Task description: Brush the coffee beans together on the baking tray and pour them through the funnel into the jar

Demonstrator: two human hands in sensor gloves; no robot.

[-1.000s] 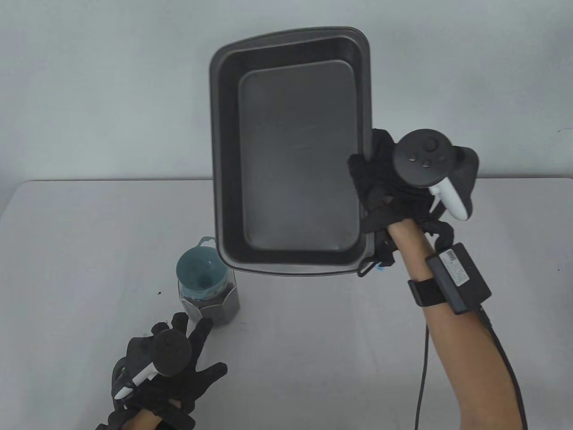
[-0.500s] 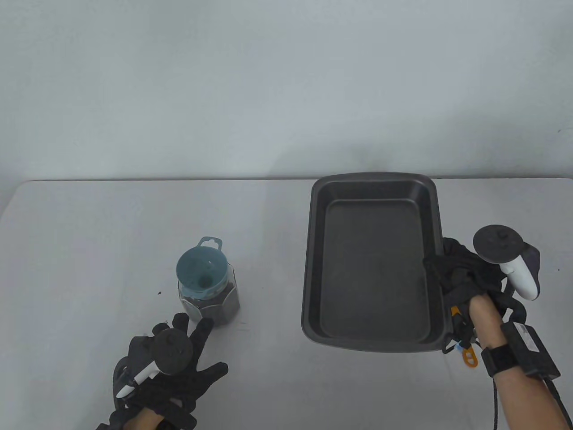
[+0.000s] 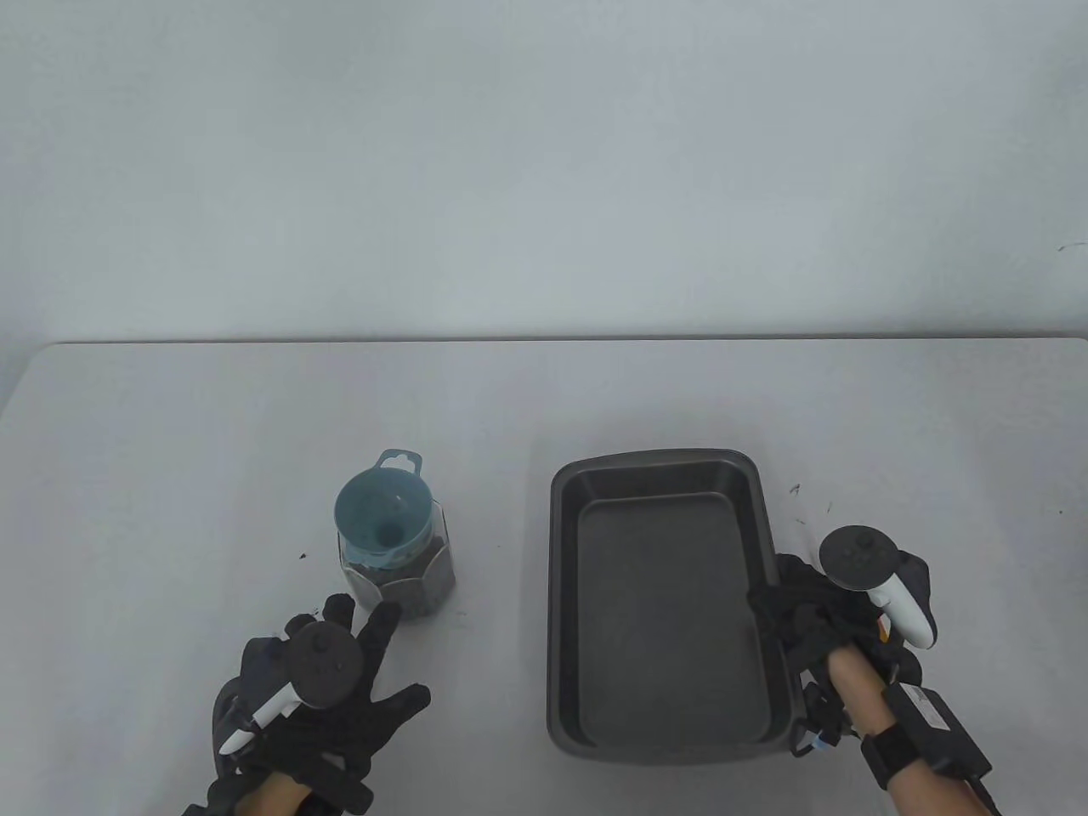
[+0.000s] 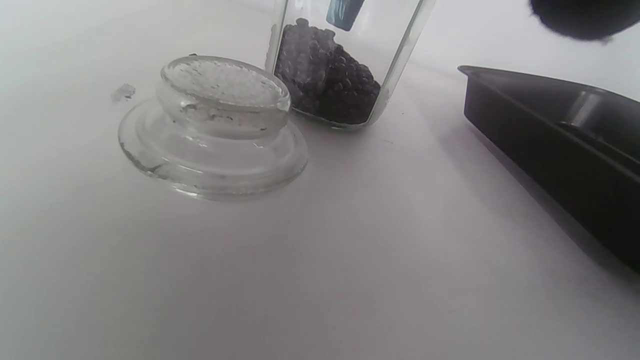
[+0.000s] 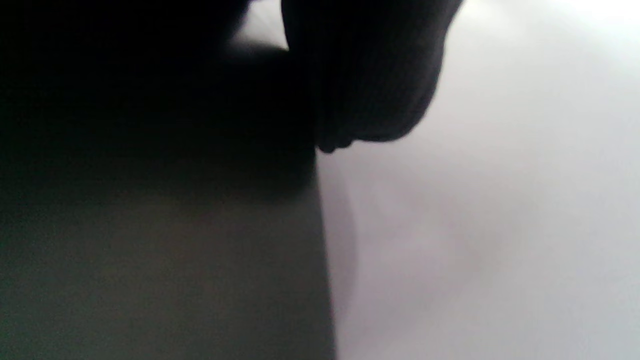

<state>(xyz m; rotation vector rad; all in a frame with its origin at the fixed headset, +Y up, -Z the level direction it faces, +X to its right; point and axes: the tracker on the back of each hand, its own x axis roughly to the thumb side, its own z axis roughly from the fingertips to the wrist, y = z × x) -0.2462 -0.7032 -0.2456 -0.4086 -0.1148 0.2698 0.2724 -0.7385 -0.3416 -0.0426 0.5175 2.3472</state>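
The dark baking tray (image 3: 568, 595) lies flat on the table at the right, and its inside shows no beans. My right hand (image 3: 786, 608) grips its right rim, fingers curled over the edge. In the right wrist view the tray wall (image 5: 150, 225) fills the left half, with a gloved finger (image 5: 370, 75) against it. The glass jar (image 3: 421, 582) stands left of the tray with the blue funnel (image 3: 381, 514) in its mouth. Coffee beans (image 4: 330, 80) fill its bottom. My left hand (image 3: 340, 671) rests below the jar with fingers spread and holds nothing.
A glass lid (image 4: 215, 130) lies upside down on the table right beside the jar (image 4: 350, 60). The tray (image 4: 560, 125) sits a little to the jar's right. A few dark specks lie on the table (image 3: 170, 442) near the jar and past the tray's far right corner.
The right hand has carried the tray from high and tilted above the funnel, rightward and down, onto the table. The left hand, jar and funnel have stayed put.
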